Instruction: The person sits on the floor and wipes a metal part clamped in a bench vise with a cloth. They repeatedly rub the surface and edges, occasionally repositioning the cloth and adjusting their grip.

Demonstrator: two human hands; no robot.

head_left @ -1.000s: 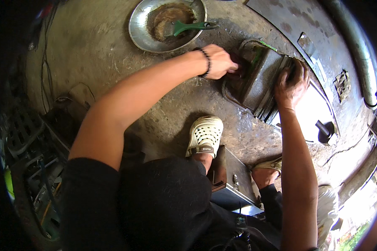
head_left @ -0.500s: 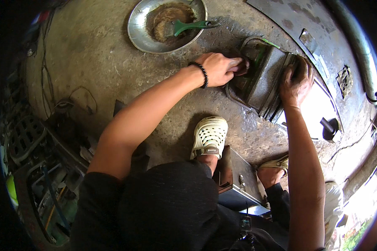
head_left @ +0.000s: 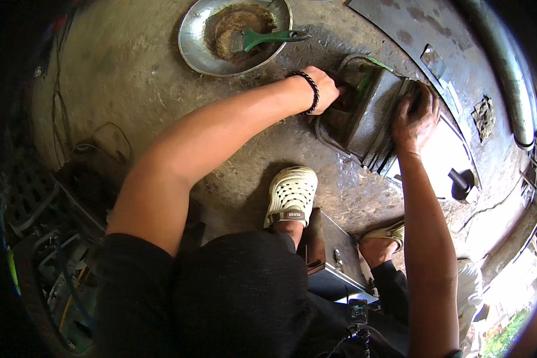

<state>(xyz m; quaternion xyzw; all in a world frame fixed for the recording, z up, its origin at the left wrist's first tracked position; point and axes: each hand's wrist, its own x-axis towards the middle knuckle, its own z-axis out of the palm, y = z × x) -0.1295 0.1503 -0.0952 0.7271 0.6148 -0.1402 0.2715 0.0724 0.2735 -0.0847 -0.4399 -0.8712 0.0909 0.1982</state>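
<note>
A heavy dark metal part [head_left: 371, 113] with smears of green on it lies on the floor ahead, a bent rod curving around its left end. My left hand [head_left: 323, 89], a black bead bracelet at its wrist, is curled and reaches into that left end. Its fingertips are hidden there, so what they hold does not show. Over the part's right edge my right hand [head_left: 416, 122] is wrapped, its dark-stained fingers bent and gripping. Left of the part, a round metal pan [head_left: 191, 45] holds brown residue and a green-handled brush [head_left: 268, 37] lying across its rim.
A large metal sheet [head_left: 411, 30] and a thick pipe [head_left: 507, 77] lie at the far right. A threaded bolt [head_left: 458, 179] stands beside the bright patch. Near my feet is a metal box [head_left: 340, 238]. Cluttered metal frames [head_left: 33, 197] fill the left side.
My left hand has turned at the wrist, and its fingers are now more hidden by the part's left end. My right hand keeps its grip. The whole view has shifted slightly.
</note>
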